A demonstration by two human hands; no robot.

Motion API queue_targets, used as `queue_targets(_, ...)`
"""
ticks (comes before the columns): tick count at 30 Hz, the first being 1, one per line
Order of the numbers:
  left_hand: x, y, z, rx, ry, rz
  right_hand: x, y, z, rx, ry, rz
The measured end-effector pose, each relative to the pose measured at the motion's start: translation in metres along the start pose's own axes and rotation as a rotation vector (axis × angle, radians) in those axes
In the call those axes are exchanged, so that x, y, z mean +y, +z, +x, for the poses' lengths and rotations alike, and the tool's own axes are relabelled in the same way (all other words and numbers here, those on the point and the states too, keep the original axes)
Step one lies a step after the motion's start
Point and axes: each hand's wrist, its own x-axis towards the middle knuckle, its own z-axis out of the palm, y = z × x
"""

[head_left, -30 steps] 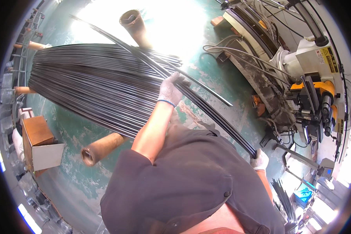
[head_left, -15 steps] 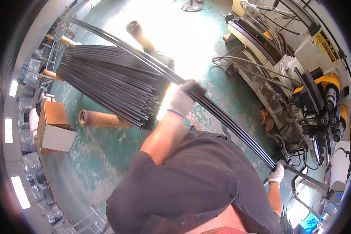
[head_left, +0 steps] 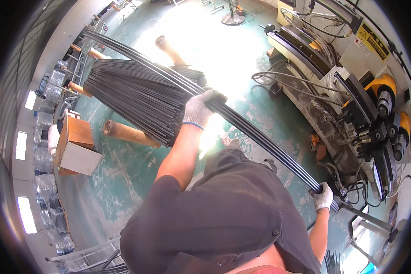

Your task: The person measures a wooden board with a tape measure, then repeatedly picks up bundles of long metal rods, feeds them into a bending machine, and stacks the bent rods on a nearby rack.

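Note:
Several long, thin black rods (head_left: 262, 136) run slantwise across the view in a small bundle, from the far left to the lower right. My left hand (head_left: 198, 108), in a whitish knit glove with a blue cuff, is closed round the bundle near its middle. Close to the lower-right end, my gloved right hand (head_left: 323, 197) grips the same rods, and their ends stick out a little past it. Beneath the far half of the bundle lies a big stack of like black rods (head_left: 137, 93), partly covered by it.
Brown cardboard tubes (head_left: 131, 132) lie under and beside the stack. An open carton (head_left: 77, 146) stands at left. Along the right is a machine (head_left: 351, 114) with orange-and-black parts, cables and a warning label. A round stand base (head_left: 233, 19) is on the green floor at the back.
The whole view has shifted, with the scene lower at left. My left hand, blurred before, is now steady on the rods. My right hand now sits a little in from their ends.

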Motion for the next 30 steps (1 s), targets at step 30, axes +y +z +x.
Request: queue_targets(30,-0.020,-0.267,0.003,0.444,-0.294,-0.306,-0.538,0.153,0.076,-0.003,-0.908,-0.036)
